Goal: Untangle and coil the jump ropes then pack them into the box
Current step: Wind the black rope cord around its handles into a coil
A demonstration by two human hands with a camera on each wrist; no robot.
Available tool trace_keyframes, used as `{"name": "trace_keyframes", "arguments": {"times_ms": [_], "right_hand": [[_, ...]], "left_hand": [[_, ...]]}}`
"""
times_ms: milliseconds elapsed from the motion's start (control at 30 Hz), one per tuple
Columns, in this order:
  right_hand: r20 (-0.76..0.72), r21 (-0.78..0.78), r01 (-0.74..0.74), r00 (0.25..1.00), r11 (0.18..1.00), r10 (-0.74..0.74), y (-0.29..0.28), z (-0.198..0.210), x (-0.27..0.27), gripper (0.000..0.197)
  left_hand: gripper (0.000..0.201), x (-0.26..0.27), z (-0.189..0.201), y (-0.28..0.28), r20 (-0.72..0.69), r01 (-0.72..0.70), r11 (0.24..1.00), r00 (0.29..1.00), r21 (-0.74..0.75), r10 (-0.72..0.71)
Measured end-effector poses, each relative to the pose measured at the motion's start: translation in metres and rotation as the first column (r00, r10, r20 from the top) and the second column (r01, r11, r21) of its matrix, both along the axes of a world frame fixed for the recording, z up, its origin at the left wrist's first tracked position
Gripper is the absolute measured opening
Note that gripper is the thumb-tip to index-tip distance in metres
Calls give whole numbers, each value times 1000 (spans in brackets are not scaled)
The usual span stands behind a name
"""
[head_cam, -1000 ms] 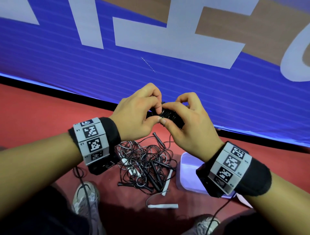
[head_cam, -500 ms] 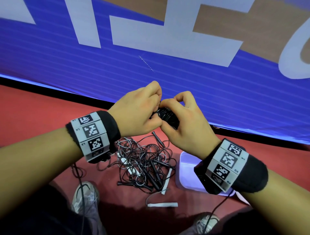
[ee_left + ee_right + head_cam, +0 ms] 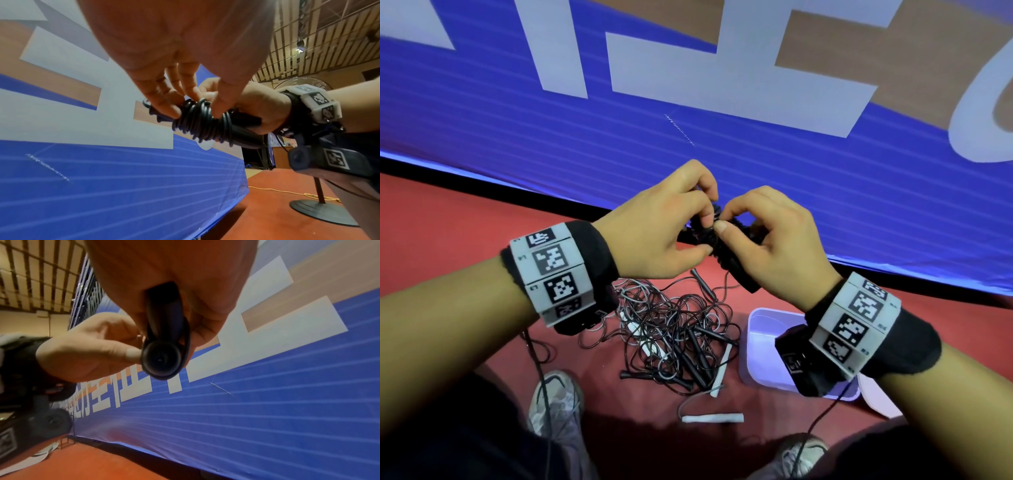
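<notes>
A black jump rope (image 3: pixel 722 250) (image 3: pixel 202 123) is wound in tight turns round its own black handles and held in the air in front of me. My right hand (image 3: pixel 767 240) (image 3: pixel 259 110) grips the handles (image 3: pixel 164 331) from the right. My left hand (image 3: pixel 674 219) (image 3: pixel 185 91) pinches the wound cord between thumb and fingers. Below on the red floor lies a tangled heap of black and grey ropes (image 3: pixel 674 329) with black and white handles. A pale lilac box (image 3: pixel 763 346) stands open to the right of the heap, partly hidden by my right wrist.
A blue banner (image 3: pixel 688 120) with large pale letters stands close behind my hands. A loose white handle (image 3: pixel 712 418) lies near my shoes (image 3: pixel 554 404). The box lid (image 3: pixel 876 397) lies by the box. A black stand base (image 3: pixel 322 211) and a yellow cord sit on the floor to the right.
The bundle has turned a little in my hands, and my left fingers have shifted along the wound cord. The heap and box have not moved.
</notes>
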State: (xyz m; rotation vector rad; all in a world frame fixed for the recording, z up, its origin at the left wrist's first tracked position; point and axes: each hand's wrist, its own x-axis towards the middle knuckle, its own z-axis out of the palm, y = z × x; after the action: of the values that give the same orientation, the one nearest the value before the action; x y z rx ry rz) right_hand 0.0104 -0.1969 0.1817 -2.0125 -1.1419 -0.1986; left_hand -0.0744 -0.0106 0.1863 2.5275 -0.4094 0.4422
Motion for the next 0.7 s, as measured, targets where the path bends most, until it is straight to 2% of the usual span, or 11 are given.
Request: {"name": "trace_keyframes", "arguments": {"times_ms": [200,467,600,700], "right_hand": [[-71,-16,2,997,1000,-3,-2,5,-1,5],[-124,-10,-6,992,1000,5,-4,4,-9,9],[-133,-43,-66,989,997,59,-6,7,-12,27],[-101,-65,-63,993,996,56,-6,7,-12,29]], "left_hand": [[16,-2,-7,-5,46,-29,984,998,-178,38],[9,-1,-7,-13,50,-42,978,997,-205,53],[9,1,-5,-11,69,-62,983,995,-172,75],[9,1,-5,-10,66,-58,983,995,-172,70]]}}
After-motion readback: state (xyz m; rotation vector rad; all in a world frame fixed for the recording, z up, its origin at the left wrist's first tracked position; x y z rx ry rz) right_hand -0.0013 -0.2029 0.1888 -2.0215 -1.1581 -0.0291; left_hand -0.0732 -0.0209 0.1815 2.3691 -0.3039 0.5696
